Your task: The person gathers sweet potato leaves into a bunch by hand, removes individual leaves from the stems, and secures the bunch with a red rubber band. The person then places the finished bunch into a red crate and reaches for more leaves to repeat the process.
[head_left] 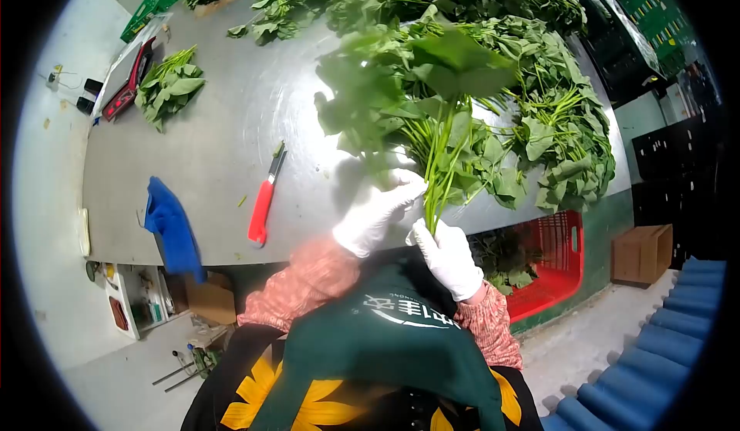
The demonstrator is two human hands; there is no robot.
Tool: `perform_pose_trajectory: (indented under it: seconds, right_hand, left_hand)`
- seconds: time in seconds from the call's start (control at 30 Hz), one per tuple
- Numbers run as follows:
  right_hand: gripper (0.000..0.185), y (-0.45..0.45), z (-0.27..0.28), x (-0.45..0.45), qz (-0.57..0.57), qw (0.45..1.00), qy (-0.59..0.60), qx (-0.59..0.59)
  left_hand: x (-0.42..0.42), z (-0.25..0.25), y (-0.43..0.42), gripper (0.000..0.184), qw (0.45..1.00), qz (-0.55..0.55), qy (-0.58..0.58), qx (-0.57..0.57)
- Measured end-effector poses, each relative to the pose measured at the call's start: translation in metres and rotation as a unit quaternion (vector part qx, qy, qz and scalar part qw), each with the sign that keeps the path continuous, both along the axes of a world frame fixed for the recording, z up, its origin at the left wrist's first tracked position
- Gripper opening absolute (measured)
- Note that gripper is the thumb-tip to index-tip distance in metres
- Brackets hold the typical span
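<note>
My right hand, in a white glove, is closed around the lower stem ends of a bunch of leafy greens, which stands upright in front of me. My left hand, also gloved in white, has its fingers pinched together at the left side of the stems. The leaves at the top of the bunch are blurred. A knife with a red handle lies on the metal table to the left of my hands.
Large heaps of leafy greens cover the table's back and right. A small bunch lies by a red-and-black device. A blue cloth hangs over the front edge. Below are a red crate and a cardboard box.
</note>
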State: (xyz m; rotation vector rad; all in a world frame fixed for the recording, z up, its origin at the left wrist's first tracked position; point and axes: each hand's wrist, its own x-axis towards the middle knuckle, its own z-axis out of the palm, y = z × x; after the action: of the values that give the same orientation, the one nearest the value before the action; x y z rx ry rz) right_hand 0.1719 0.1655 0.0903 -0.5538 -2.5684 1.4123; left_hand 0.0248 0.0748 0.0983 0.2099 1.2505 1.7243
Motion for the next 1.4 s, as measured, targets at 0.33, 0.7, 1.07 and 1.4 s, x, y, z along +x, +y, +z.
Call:
perform_pose_trajectory:
  seconds: [0.33, 0.7, 1.07, 1.4]
  right_hand:
    - [0.021, -0.007, 0.002, -0.011, -0.125, 0.985, 0.027, -0.118]
    - [0.015, -0.014, 0.008, -0.015, -0.305, 0.865, 0.2, -0.344]
    - [0.04, -0.014, 0.003, -0.008, -0.254, 0.843, 0.428, -0.203]
    - [0.052, 0.098, -0.021, 0.138, -0.212, 0.849, -0.277, 0.396]
  left_hand:
    - [0.01, -0.006, -0.009, 0.011, 0.999, -0.017, -0.026, -0.013]
    - [0.01, -0.021, -0.002, 0.012, 0.98, -0.004, -0.181, 0.077]
    - [0.005, -0.021, -0.002, 0.007, 0.934, 0.01, -0.313, 0.174]
    - [-0.015, -0.018, -0.004, 0.013, 0.957, -0.018, -0.23, 0.177]
